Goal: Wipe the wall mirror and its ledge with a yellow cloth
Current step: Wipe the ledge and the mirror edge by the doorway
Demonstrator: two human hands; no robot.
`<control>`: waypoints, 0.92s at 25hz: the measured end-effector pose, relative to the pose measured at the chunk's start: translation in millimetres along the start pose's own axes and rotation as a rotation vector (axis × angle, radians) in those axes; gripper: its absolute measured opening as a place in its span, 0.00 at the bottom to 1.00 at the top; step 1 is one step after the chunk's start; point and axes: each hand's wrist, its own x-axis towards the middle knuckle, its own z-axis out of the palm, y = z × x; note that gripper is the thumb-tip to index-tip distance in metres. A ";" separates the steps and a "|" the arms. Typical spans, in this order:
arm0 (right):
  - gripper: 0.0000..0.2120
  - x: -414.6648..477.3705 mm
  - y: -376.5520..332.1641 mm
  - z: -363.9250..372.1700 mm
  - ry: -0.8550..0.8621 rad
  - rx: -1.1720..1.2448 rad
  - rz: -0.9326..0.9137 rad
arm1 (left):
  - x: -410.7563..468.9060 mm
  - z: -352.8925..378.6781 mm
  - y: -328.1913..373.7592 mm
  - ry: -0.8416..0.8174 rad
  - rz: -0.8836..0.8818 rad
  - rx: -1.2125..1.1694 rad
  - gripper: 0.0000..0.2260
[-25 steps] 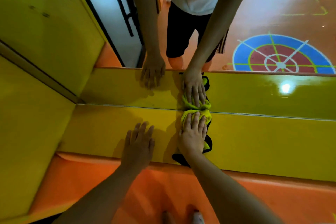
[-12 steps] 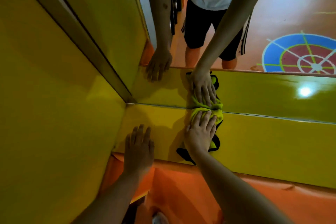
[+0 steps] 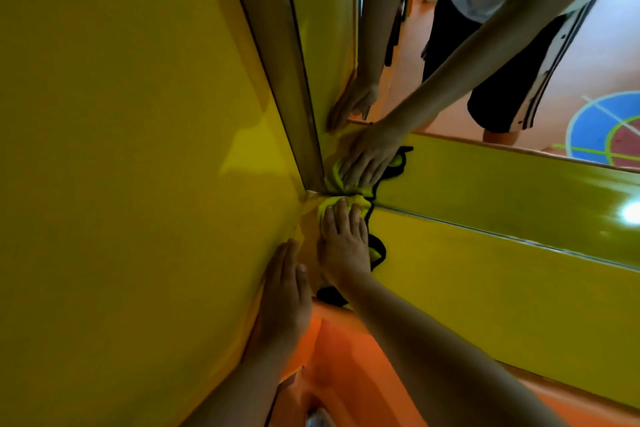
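A yellow cloth (image 3: 375,251) with a black edge lies on the yellow ledge (image 3: 485,274), pushed into the corner where the ledge meets the mirror (image 3: 485,62) and the side wall. My right hand (image 3: 343,243) presses flat on the cloth, fingers straight and pointing at the mirror's bottom edge. My left hand (image 3: 285,288) rests flat against the yellow side wall (image 3: 121,184) just left of the cloth. Both hands and the cloth are reflected in the mirror above.
An orange padded surface (image 3: 346,374) runs below the ledge. The yellow side wall fills the left half of the view. The mirror reflects an orange floor with a blue target marking (image 3: 609,135).
My right hand has slid the cloth left along the ledge into the corner. My left hand has moved off the ledge onto the side wall. The view has swung left.
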 end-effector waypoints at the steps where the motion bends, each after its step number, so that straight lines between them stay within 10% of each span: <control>1: 0.32 9.0 -5.3 0.8 -0.039 -0.007 -0.066 | 0.0 -1.6 -0.5 -0.004 -0.011 -0.042 0.32; 23: 0.34 -110.8 -18.3 -32.8 -0.391 -0.305 -0.675 | -66.7 -86.4 9.7 0.030 0.114 0.046 0.27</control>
